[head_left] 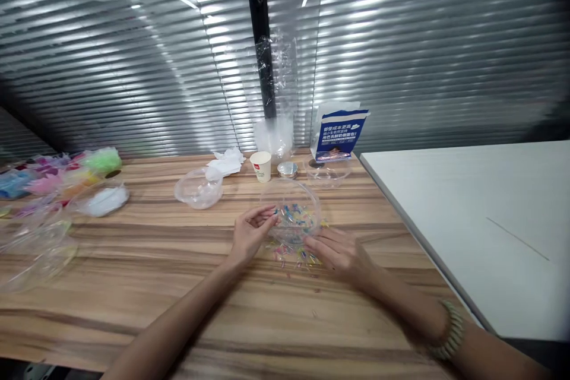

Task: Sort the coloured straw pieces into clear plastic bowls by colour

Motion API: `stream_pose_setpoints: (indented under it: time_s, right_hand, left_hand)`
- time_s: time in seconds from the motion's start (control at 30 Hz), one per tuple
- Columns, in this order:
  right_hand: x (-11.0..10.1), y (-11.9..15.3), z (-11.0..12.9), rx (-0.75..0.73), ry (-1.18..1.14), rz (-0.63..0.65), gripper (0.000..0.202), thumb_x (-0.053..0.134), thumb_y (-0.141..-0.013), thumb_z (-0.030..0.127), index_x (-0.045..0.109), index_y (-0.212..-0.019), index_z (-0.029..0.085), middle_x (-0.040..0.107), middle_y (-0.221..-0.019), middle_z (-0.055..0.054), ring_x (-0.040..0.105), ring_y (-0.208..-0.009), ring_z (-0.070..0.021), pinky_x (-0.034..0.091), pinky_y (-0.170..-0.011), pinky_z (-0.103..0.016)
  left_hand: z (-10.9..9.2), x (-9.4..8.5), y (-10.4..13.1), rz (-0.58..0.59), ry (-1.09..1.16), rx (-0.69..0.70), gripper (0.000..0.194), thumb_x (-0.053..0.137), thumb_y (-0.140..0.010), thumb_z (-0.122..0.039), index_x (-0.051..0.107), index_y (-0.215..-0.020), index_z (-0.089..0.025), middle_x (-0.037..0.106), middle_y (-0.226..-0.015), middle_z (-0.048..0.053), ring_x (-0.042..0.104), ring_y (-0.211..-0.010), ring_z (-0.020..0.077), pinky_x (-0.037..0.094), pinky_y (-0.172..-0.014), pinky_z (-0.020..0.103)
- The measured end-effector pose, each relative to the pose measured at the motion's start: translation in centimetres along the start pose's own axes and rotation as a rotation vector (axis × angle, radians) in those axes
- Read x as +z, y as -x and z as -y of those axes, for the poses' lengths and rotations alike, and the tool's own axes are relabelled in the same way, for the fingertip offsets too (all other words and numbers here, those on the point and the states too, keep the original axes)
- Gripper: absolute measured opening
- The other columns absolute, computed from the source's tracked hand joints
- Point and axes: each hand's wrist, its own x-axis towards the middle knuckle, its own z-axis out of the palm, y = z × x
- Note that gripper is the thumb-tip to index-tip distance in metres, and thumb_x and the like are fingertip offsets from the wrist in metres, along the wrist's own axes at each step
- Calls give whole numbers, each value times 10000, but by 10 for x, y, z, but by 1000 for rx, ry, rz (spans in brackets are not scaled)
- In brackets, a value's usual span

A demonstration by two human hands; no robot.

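A clear round plastic bowl (291,234) stands on the wooden table with small blue and green pieces (294,214) in it. My left hand (250,230) is at the bowl's left side, thumb and fingertips pinched on a tiny blue-green piece (276,212). At the lower right of the bowl is my right hand (336,249), its fingers together near the rim; whether they hold anything is hidden. Small pink, yellow and blue pieces (303,257) lie scattered on the table just in front of the bowl.
Behind the bowl stand a paper cup (262,167), a round tin (287,170), another clear bowl (327,173) and a blue-and-white bag (341,133). Further left are a clear bowl (199,190), white tissue (227,162) and colourful bagged material (48,181). A white tabletop (481,219) adjoins at right.
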Motion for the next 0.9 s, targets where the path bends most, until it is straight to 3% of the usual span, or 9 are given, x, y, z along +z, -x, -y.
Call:
stream_pose_setpoints:
  time_s: [0.23, 0.4, 0.6, 0.8, 0.87, 0.9]
  right_hand:
    - [-5, -5, 6, -73, 21, 7, 182, 468, -882, 82, 616, -980, 121, 690, -790, -74, 638, -750, -157, 504, -628, -279]
    - [-6, -7, 12, -129, 18, -32, 162, 482, -874, 84, 607, -975, 101, 695, -787, -80, 646, -753, -173, 517, -622, -290]
    - [-4, -6, 17, -131, 4, -14, 180, 467, -886, 95, 606, -1001, 98, 697, -798, -81, 640, -794, -165, 534, -699, -305]
    - [-8, -10, 14, -128, 17, -53, 127, 496, -878, 101, 605, -944, 103, 687, -756, -67, 629, -727, -166, 514, -633, -297]
    - [-9, -11, 12, -96, 21, -62, 128, 493, -877, 94, 608, -928, 118, 684, -742, -59, 622, -701, -159, 500, -621, -294]
    - [-10, -11, 12, -67, 28, -67, 129, 498, -875, 92, 610, -927, 128, 683, -737, -53, 618, -694, -154, 496, -629, -294]
  left_hand:
    - [7, 3, 3, 12, -46, 102, 382, 730, -673, -386, 691, -964, -142, 717, -898, 79, 686, -773, 190, 577, -760, 318]
    - [8, 2, 9, -16, -357, 372, 188, 698, -730, -303, 712, -886, -199, 715, -874, 65, 675, -761, 188, 560, -743, 313]
    - [11, -4, 11, 202, -514, 501, 272, 661, -771, -290, 662, -1033, -216, 691, -846, 60, 655, -723, 169, 540, -696, 286]
    - [12, -14, 6, 317, -678, 692, 236, 556, -851, -256, 637, -1072, -238, 682, -976, 83, 631, -910, 185, 484, -832, 312]
    - [8, -19, 6, 248, -710, 731, 208, 533, -857, -261, 646, -1027, -226, 683, -870, 79, 627, -838, 183, 474, -804, 310]
    - [5, -20, 7, 160, -713, 733, 196, 528, -857, -276, 646, -1001, -218, 673, -824, 75, 618, -799, 181, 468, -784, 306]
